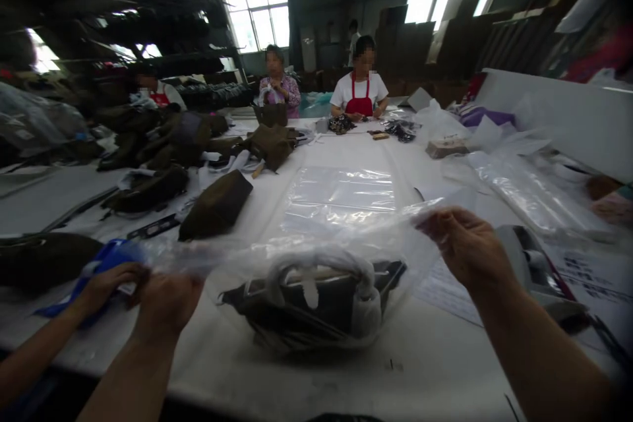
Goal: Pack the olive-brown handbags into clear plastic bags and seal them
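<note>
While both hands pinch the clear plastic bag (316, 244) mouth, left hand (165, 303) and right hand (465, 247) well apart, the dark handbag (316, 306) lies inside between them, long axis left-right, nearer the left.

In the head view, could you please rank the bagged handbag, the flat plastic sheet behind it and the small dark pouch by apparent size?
1. Bagged handbag, though it lies nearest.
2. Flat plastic sheet.
3. Dark pouch.
</note>
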`<state>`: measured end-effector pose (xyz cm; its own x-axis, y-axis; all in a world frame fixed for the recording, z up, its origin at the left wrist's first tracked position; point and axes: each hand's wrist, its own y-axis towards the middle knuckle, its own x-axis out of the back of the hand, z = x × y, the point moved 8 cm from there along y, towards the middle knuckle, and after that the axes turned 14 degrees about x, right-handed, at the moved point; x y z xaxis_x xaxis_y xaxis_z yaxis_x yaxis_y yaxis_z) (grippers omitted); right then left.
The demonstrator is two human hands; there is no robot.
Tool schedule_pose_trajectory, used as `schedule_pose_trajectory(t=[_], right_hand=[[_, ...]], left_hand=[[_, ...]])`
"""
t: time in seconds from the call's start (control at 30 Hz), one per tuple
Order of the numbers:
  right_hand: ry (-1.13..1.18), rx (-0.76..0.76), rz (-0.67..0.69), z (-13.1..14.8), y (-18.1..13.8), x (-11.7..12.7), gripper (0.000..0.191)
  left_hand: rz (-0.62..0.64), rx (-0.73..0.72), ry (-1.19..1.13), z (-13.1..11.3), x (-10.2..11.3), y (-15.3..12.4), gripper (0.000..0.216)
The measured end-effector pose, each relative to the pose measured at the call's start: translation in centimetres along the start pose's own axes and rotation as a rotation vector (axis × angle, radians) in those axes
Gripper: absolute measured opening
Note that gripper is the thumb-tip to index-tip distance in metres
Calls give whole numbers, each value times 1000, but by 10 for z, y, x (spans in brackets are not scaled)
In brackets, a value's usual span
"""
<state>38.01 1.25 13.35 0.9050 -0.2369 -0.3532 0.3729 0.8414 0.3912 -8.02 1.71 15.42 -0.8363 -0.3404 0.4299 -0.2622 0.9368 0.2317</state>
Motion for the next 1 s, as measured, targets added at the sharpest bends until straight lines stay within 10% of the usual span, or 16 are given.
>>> schedule_pose_trajectory(t=[0.13, 0.3, 0.4, 0.6, 0.77, 0.87, 1.0], right_hand=[[26, -197, -82, -6, 61, -25, 14], [37, -110, -24, 27, 91, -16, 23], [-104, -165, 78, 4, 50, 33, 16], [-365, -471, 452, -117, -97, 98, 43], [-538, -765, 859, -129, -162, 118, 51], [-596, -765, 1069, -98, -165, 91, 61], [-734, -308, 1225, -78, -192, -9, 69]], left_hand=[[89, 332, -547, -6, -25, 65, 28], [187, 170, -719, -51, -6, 84, 25], [373, 176, -543, -19, -13, 44, 35], [828, 351, -160, 116, -97, -65, 43], [1074, 324, 46, 161, -117, -124, 36], [1149, 157, 86, 149, -106, -140, 25], [1147, 40, 101, 133, -93, -149, 12]])
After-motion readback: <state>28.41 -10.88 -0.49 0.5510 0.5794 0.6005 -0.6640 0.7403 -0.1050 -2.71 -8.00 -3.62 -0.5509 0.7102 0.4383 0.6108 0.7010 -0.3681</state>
